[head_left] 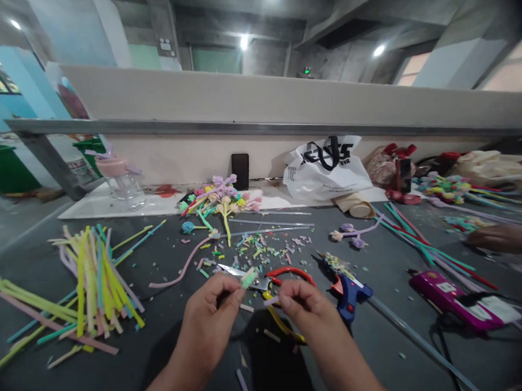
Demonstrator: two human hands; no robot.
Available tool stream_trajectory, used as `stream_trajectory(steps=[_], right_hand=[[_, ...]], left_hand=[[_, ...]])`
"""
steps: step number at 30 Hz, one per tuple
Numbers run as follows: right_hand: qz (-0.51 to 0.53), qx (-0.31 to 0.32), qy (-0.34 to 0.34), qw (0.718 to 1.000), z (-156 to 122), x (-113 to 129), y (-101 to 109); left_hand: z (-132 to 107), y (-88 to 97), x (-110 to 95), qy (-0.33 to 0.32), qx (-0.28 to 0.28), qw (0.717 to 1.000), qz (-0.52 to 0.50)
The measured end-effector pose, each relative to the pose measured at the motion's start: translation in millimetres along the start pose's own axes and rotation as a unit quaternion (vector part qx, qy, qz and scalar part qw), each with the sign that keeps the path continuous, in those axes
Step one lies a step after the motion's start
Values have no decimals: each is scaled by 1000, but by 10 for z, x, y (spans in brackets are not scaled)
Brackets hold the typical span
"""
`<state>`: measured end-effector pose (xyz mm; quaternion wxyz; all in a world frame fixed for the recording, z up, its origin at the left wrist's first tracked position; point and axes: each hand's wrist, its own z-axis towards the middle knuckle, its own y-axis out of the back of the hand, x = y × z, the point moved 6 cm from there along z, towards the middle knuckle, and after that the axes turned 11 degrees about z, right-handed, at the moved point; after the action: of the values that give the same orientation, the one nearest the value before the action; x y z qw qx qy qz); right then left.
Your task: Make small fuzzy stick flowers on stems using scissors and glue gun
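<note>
L hand [214, 307] pinches a short pale-green stick piece [249, 277] btwn thumb and forefinger, tip poking up and right. R hand [301, 302] pinches a small pale bit [271, 300] at its fingertips, just right of the green piece; the two hands are close but not touching. Both sit low centre, over the dark grey table [172, 349].

Right under and behind the fingers: scissors [265, 284] w/ red and yellow handles, lying flat, blades pointing left. Just right of R hand, a blue glue gun [349, 292], nozzle up-left, touching nothing I can make out. Further right, a pink-purple glue gun [447, 300] w/ dark cord; well apart from the hands.

Left side: loose heap of coloured sticks [87, 278], yellow, green, pink, fanned toward the left table edge. Open bare table btwn that heap and L wrist. Cut scraps [259, 250] scattered just beyond the scissors; a pink stick [182, 268] curves left of them. Finished fuzzy flowers [220, 200] lie further back near a dark phone [240, 170] leaning on the wall. White plastic bag [324, 169] at back centre-right, clear jar w/ pink lid [122, 178] back left.

Far right edge: another person's hand [500, 238], blurred, among more long sticks [418, 240]. Near table edge by the forearms holds only a few scrap bits.
</note>
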<state>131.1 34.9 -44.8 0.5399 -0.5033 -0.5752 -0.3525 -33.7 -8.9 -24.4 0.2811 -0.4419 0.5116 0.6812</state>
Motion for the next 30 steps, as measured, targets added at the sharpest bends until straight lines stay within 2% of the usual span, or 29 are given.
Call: stream_trajectory(steps=[3, 6, 8, 14, 30], right_hand=[[7, -7, 41, 999, -10, 152, 51], [-1, 18, 102, 995, -29, 294, -29], [0, 34, 112, 993, -31, 315, -86], [20, 41, 75, 996, -14, 255, -112], [36, 27, 33, 998, -8, 160, -144]], left_hand=[[-7, -52, 10, 11, 36, 999, 7], [-33, -95, 6, 21, 63, 998, 12], [-53, -103, -10, 19, 71, 997, 17], [-73, -76, -59, 4, 65, 997, 32], [-62, -95, -61, -9, 73, 996, 42]])
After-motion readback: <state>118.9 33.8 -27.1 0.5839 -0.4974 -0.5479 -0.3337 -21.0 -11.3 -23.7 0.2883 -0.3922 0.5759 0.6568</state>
